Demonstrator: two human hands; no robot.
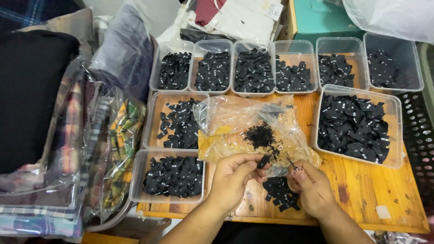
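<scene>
**Hands at work over a heap of black labels**

The left hand pinches a small black label between thumb and fingertips, lifted above the table near the middle of its front edge. The right hand is curled around a slim tool, probably small scissors, though the blades are too small to tell for sure; its tip points toward the held label. Between and below the hands lies a loose pile of labels on the bare wood, close to the front edge.

Just behind the hands a crumpled clear plastic bag lies at the table's middle, with a dark clump of thread scraps on it. Clear plastic tubs of black labels ring the work: a row of six along the back edge, two stacked along the left edge, and a larger one toward the right edge. Bagged plaid fabric sits beyond the left edge.
</scene>
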